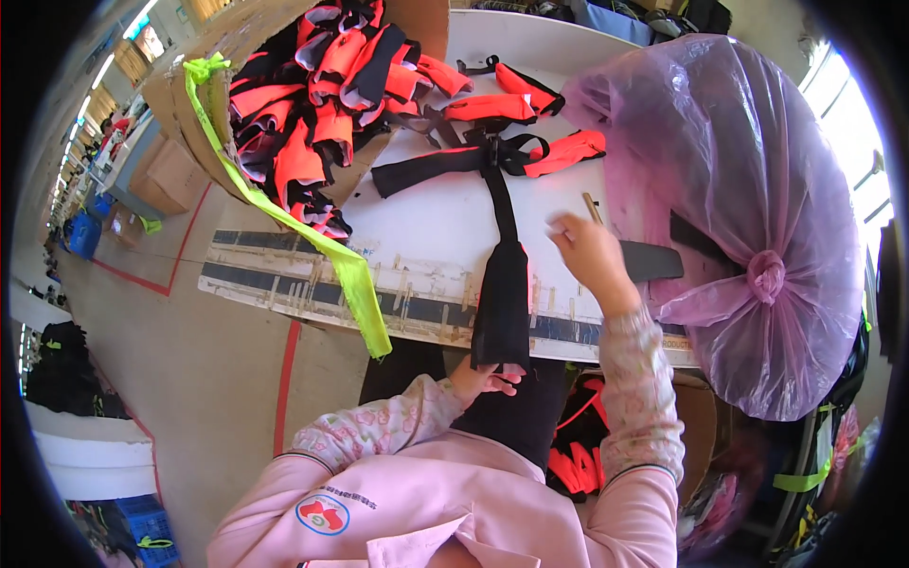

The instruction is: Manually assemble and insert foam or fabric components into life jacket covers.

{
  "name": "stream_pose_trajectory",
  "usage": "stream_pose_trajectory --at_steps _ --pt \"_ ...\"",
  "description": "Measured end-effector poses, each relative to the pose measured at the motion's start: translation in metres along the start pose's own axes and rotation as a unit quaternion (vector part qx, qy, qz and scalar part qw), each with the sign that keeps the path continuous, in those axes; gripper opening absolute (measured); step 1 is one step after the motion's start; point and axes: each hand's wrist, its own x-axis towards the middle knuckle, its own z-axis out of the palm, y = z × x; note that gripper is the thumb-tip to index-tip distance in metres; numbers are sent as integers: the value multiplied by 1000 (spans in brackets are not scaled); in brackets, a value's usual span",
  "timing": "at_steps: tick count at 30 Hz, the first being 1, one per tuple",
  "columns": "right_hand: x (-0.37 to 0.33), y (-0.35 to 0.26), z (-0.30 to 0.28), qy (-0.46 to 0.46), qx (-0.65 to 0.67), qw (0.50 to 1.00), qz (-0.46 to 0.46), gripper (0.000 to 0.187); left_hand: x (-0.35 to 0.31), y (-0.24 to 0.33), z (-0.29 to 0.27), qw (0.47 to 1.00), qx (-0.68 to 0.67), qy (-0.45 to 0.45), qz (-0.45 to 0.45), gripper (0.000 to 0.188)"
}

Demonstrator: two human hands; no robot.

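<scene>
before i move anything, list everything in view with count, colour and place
worktable: 1, white, centre
cardboard box: 1, brown, table's left
fabric pieces: many, orange and black, piled in that box
loose fabric pieces: at least 3, orange and black, table's far side
fabric strip: 1, yellow-green, down the box's side
strap piece: 1, black, across the table's near edge
plastic bag: 1, translucent purple, knotted, right
flat piece: 1, dark grey, beside right wrist
blue crate: 1, blue, lower left
floor lines: several, red, left
background items: too small to count
shirt: 1, pink, bottom
left hand: 1, bare, at the strap piece's near end
right hand: 1, bare, above the table
</scene>
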Motion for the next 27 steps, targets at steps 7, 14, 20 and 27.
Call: stream_pose_trajectory --at_steps 7,14,20,27 --pt "-123 97 14 -69 -244 943 217 25 -3 19 11 998 33 16 -43 36" --pt "-117 132 34 56 -307 946 85 18 -2 41 35 998 18 32 -48 29" --pt "-83 81 -28 -32 365 875 317 19 -4 58 28 997 18 30 -66 31" --pt "-93 70 -64 -120 364 888 256 20 -1 52 28 997 -2 43 -64 30"
